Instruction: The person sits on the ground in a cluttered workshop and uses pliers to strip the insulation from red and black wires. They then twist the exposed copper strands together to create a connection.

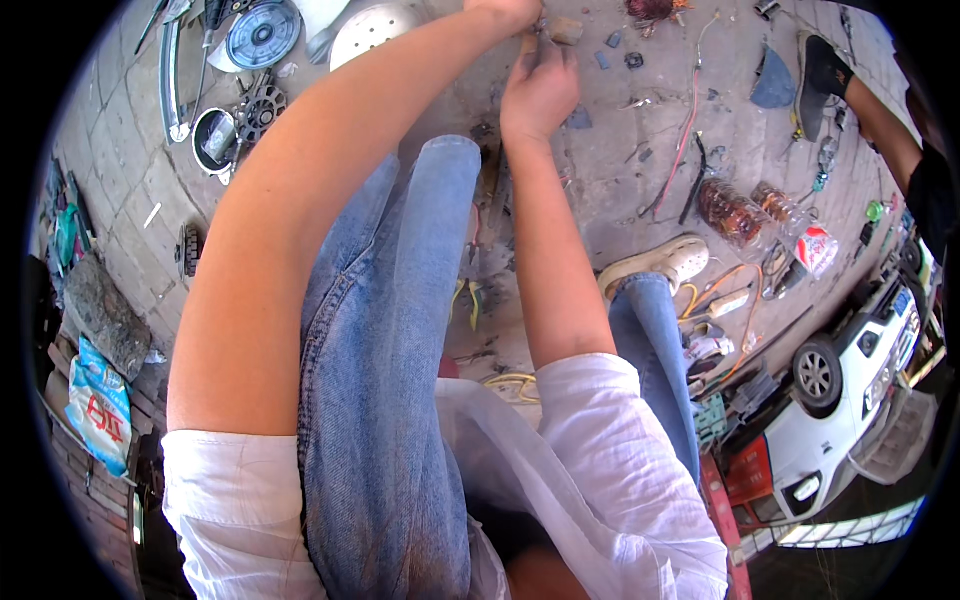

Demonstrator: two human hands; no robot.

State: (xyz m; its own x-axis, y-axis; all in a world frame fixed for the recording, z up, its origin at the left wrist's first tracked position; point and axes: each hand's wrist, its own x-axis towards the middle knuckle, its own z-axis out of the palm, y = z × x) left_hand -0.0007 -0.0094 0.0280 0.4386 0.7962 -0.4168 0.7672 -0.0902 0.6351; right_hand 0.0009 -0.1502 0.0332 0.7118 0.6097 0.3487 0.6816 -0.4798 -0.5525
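My left hand (pixel 508 12) reaches to the top edge, where the picture cuts off most of it; its fingers do not show clearly. Just below and to the right, my right hand (pixel 542 92) is closed, fingers bent toward the left hand. Something small and dark lies between the two hands, too hidden to name. Beside the fingertips sits a brownish block (pixel 566 30). Small dark broken pieces (pixel 634 61) lie on the paving to the right. A blue round metal part (pixel 263 34) and a dark spoked part (pixel 262 108) rest left of my left forearm.
Yellow-handled pliers (pixel 474 304) lie between my legs. To the right are plastic bottles (pixel 735 212) holding reddish-brown strands, a red wire (pixel 688 130) and an orange cord (pixel 752 318). Another person's dark shoe (pixel 822 80) is at the upper right. A stone (pixel 105 312) stands far left.
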